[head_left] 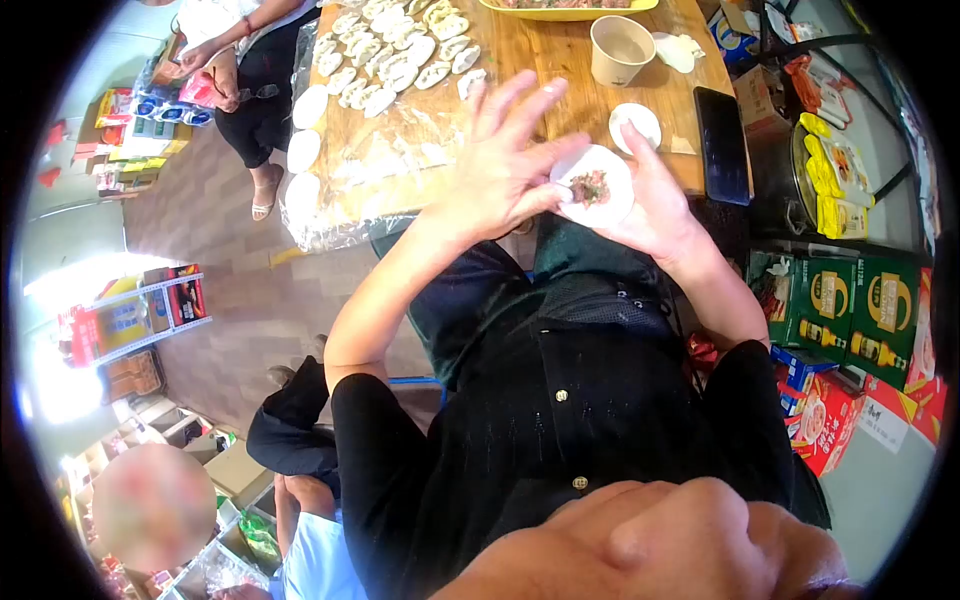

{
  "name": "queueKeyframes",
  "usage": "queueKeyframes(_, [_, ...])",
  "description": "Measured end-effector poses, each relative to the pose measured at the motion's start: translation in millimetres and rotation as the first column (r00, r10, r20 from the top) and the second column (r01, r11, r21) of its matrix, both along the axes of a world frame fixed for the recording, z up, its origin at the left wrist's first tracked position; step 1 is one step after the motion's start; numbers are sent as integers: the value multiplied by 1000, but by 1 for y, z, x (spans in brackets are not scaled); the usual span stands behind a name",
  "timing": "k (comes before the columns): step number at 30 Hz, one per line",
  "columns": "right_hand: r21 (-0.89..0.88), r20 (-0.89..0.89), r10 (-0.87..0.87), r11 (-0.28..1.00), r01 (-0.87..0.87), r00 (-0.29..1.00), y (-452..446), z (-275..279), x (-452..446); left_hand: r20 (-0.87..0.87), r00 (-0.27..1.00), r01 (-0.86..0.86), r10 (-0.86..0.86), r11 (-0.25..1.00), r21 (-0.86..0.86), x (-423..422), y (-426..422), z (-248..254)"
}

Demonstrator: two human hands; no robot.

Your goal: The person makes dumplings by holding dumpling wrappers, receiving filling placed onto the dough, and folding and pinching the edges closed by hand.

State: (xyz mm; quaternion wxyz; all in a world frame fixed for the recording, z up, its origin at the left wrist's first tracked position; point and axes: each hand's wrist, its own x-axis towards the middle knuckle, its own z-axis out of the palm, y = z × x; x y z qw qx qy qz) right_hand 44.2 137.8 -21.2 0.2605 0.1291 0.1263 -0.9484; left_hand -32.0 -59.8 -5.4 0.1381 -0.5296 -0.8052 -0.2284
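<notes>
A round white dumpling wrapper (616,206) lies open in my right hand (662,205), with a mound of meat-and-greens filling (590,187) at its middle. My right thumb points up beside it. My left hand (500,165) reaches in from the other side, its thumb and nearest finger at the wrapper's left edge and its other fingers spread. A small shiny spot shows at the left thumb tip; I cannot make out what it is. Just beyond my right thumb, another round wrapper (636,122) is on the wooden table (560,62).
Rows of folded dumplings (395,50) cover the table's far left. A paper cup (620,52), a yellow tray (570,12) of filling and a black phone (722,145) are also there. Plastic film (350,205) hangs over the left edge. Boxes (850,300) stand right; other people sit left.
</notes>
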Motion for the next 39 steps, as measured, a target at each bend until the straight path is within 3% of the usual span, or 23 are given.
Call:
queueKeyframes(5, [-90,-29,-36,995,34,999,6,7,-3,65,998,-7,-5,984,179,23,-16,-8])
queueKeyframes(6, [-155,-96,-21,988,6,995,9,8,-2,-9,999,48,-47,974,220,37,-20,-18])
queueKeyframes(10, [-158,-51,5,987,-13,999,4,18,-1,-181,981,123,-76,955,270,52,-24,-29])
queueKeyframes(13, [-148,-16,8,989,-10,1000,1,15,-2,-146,989,70,-28,954,292,56,-24,-28])
queueKeyframes(14, [-148,-15,10,989,-13,1000,2,11,-2,-128,992,51,-17,961,272,55,-22,-25])
queueKeyframes(16, [-312,-70,66,946,-84,995,4,0,-2,-142,989,67,-39,978,198,51,-22,-19])
queueKeyframes(18, [-334,-40,68,940,-77,997,3,-4,-1,-196,978,84,-70,995,62,48,-22,-22])
queueKeyframes(20, [-355,-14,71,932,-71,997,3,-3,-1,-188,980,70,-60,996,48,46,-26,-23])
queueKeyframes(23, [-198,-68,75,976,-88,995,1,6,-1,-176,983,-24,40,995,93,41,-33,-23])
queueKeyframes(25, [-113,32,34,993,-30,999,-4,15,-2,-129,989,-61,72,994,86,41,-34,-21])
queueKeyframes(29, [-203,-52,88,974,-97,995,-5,-1,-6,-162,987,31,-12,993,112,47,-27,-27])
queueKeyframes(31, [-125,4,78,989,-77,997,-11,-3,-8,-221,975,54,-6,976,211,51,-18,-32])
queueKeyframes(39, [68,41,34,997,-37,999,-21,-10,-8,-266,963,96,-43,977,191,45,-12,-32])
